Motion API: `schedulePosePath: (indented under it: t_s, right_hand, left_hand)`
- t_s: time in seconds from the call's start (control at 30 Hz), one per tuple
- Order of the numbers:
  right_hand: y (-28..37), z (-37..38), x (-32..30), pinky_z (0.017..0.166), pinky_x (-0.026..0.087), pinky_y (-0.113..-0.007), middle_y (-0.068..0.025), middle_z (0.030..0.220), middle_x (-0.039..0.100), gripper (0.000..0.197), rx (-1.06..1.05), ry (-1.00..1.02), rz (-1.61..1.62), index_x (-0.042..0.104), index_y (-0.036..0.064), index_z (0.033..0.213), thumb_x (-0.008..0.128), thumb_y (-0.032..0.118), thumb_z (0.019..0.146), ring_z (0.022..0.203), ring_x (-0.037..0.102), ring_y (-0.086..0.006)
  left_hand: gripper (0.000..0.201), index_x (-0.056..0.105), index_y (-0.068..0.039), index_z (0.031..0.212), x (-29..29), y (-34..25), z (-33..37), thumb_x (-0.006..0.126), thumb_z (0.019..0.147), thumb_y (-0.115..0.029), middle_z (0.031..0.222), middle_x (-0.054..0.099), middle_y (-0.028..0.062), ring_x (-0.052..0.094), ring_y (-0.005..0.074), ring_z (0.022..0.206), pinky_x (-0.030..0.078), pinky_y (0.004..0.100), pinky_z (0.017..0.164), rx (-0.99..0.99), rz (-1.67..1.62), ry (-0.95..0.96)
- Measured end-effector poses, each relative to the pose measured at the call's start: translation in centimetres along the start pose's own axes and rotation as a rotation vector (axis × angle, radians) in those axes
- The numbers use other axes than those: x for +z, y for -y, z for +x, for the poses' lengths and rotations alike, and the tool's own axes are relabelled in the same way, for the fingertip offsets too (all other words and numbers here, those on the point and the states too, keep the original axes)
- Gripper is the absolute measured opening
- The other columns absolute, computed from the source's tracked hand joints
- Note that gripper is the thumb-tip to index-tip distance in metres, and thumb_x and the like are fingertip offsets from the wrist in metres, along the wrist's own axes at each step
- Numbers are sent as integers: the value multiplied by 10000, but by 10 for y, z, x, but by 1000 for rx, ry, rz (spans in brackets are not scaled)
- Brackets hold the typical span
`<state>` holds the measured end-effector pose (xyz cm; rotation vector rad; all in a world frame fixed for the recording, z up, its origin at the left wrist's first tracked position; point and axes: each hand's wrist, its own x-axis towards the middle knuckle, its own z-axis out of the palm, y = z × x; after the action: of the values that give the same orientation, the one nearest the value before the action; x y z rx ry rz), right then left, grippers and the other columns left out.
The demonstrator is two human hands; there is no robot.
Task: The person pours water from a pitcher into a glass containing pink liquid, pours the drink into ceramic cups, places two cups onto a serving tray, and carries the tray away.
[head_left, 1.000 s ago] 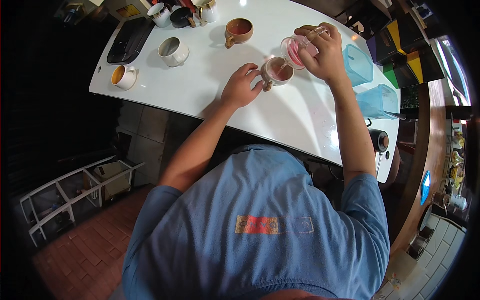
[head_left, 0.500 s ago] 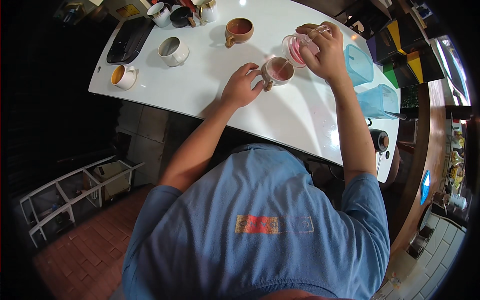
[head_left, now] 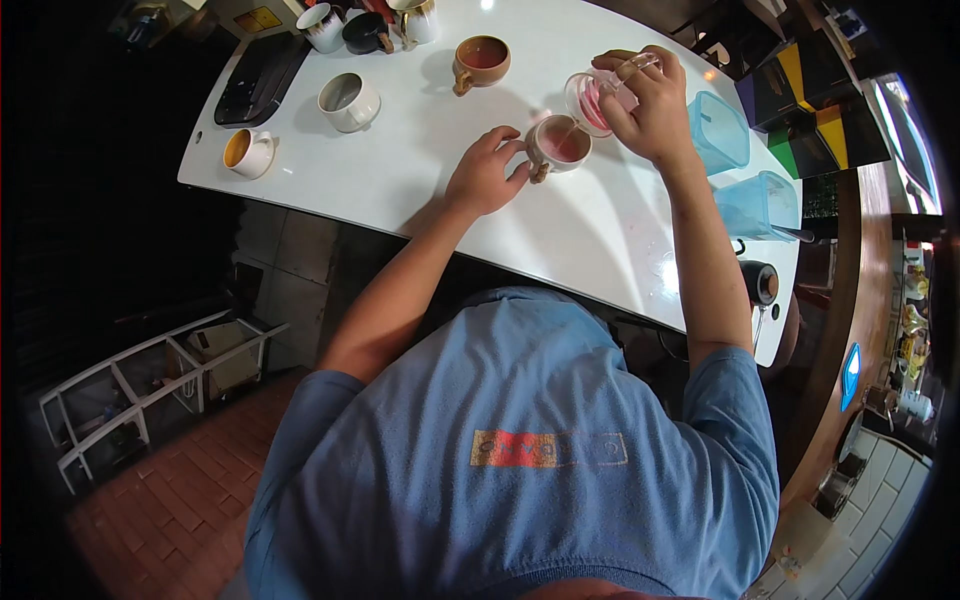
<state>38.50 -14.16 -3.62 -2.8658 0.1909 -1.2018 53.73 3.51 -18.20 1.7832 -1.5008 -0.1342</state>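
My right hand [head_left: 645, 105] grips the handle of a clear glass jug [head_left: 592, 104], which is tilted to the left with pink liquid inside. A thin stream runs from it into a pale cup [head_left: 545, 155] with a brown handle, where pinkish liquid lies. My left hand [head_left: 488, 172] rests at that cup's left side, thumb and fingers apart and curved, fingertips at or very near its wall; exact contact is hard to see. Farther back stands a brown cup [head_left: 483, 78] holding reddish liquid.
On the white table [head_left: 400, 180] stand a white cup [head_left: 350, 113], a white mug with an orange inside [head_left: 248, 153] and a black device [head_left: 262, 82]. More mugs [head_left: 368, 33] line the far edge. Two blue plastic containers [head_left: 720, 135] and a black-topped item [head_left: 760, 282] are at the right.
Pouring continues, and the pink liquid in the pale cup looks slightly fuller. Both hands keep nearly the same place; the view has shifted very slightly.
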Motion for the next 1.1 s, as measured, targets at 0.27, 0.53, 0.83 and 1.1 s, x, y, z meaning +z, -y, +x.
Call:
schedulePosePath:
  t_s: [0.27, 0.53, 0.83, 1.1]
  right_hand:
    - [-11, -9, 5, 948, 367, -427, 7, 1012, 705, 251, 3, -21, -21, 698, 105, 913, 641, 247, 714, 1029, 518, -314]
    - [-10, -11, 5, 962, 365, -425, -22, 1014, 710, 242, 19, -8, -15, 699, 84, 933, 637, 187, 723, 1018, 540, -293]
    - [-11, -12, 7, 949, 380, -435, -1, 1020, 701, 270, 19, -12, -32, 704, 115, 938, 645, 253, 713, 1039, 516, -321]
    - [-11, -13, 7, 943, 389, -435, 1, 1021, 700, 280, 26, 5, -40, 709, 121, 946, 651, 254, 707, 1049, 514, -318]
  left_hand:
    - [305, 647, -85, 1073, 1, -1, 1, 693, 798, -208, 1191, 572, 84, 580, 283, 1077, 482, 398, 926, -25, 11, 20]
    - [304, 645, -85, 1075, 1, 0, 0, 691, 803, -214, 1184, 573, 89, 574, 288, 1086, 476, 404, 934, -22, 17, 14]
    - [299, 646, -91, 1079, -1, -4, 1, 688, 808, -212, 1181, 570, 79, 574, 287, 1078, 474, 404, 931, -33, 20, 22]
    - [287, 637, -89, 1079, -1, -2, 1, 688, 814, -187, 1198, 559, 90, 584, 306, 1065, 479, 409, 912, -13, 6, 22]
